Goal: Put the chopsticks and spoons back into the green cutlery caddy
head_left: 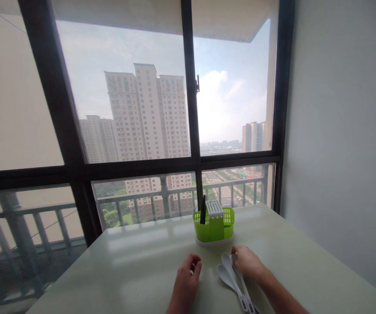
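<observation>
Most of the slip risk sits on the right

From my remote seat, I have the left hand [187, 277] low by the surface [129, 270], its fingers half curled, a gap at the thumb, nothing visible in them. A hasty sweep rightward from there could knock the bowls of the white spoons [226, 276].

Farther off, black chopsticks [203, 211] stand in the left compartment of the green utensil caddy [217, 232]. They rise well above the rim, so a knuckle catching them could tip them or nudge the caddy. I can't tell whether its white slotted top [214, 209] is fixed; if it's loose, a bump might lift it.

The spoons lie just in front of the caddy, bowls toward it, handles running back toward me. With the handles so close together, I'd expect a tug on one to drag its neighbour. At the rightmost bowl is the right hand [248, 262]; I can't tell whether its fingers grip that spoon or only touch it. A shallow pinch on a smooth, curved bowl could let it slide or twist.

My count, left to right: one left hand; chopsticks, apparently two, though they overlap; one caddy with one slotted top; spoons, two plain and what looks like a third partly covered by the fingers; one right hand.
</observation>
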Action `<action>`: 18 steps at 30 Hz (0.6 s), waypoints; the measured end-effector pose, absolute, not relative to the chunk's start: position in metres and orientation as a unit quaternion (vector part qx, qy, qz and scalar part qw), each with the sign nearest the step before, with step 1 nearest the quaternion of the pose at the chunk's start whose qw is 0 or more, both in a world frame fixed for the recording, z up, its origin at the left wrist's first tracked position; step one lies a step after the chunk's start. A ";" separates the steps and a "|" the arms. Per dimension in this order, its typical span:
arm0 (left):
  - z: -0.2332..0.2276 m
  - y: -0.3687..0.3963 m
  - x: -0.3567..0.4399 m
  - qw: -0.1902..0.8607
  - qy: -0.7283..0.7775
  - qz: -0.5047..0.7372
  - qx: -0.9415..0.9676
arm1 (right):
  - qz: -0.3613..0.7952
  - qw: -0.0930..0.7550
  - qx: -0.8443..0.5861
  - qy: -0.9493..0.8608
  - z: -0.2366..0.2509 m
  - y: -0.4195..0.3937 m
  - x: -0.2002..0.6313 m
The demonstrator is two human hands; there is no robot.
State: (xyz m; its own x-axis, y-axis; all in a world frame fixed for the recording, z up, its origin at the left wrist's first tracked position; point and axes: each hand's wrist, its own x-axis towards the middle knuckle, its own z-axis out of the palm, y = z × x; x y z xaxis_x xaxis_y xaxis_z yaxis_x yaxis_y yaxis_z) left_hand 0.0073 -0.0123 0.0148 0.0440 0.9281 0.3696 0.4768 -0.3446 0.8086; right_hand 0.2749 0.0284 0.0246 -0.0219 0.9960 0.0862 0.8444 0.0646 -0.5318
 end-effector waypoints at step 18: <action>0.009 -0.010 0.012 0.226 0.535 0.426 0.693 | -0.001 0.533 -0.569 -0.627 0.162 0.044 0.298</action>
State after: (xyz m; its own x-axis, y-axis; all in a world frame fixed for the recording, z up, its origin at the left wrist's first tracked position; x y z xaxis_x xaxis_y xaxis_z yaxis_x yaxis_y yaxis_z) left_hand 0.0118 -0.0099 0.0095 0.0644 0.9352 0.3483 0.5496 -0.3245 0.7698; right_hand 0.2978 0.0437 0.1622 0.2146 0.7122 0.6684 0.7139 0.3526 -0.6049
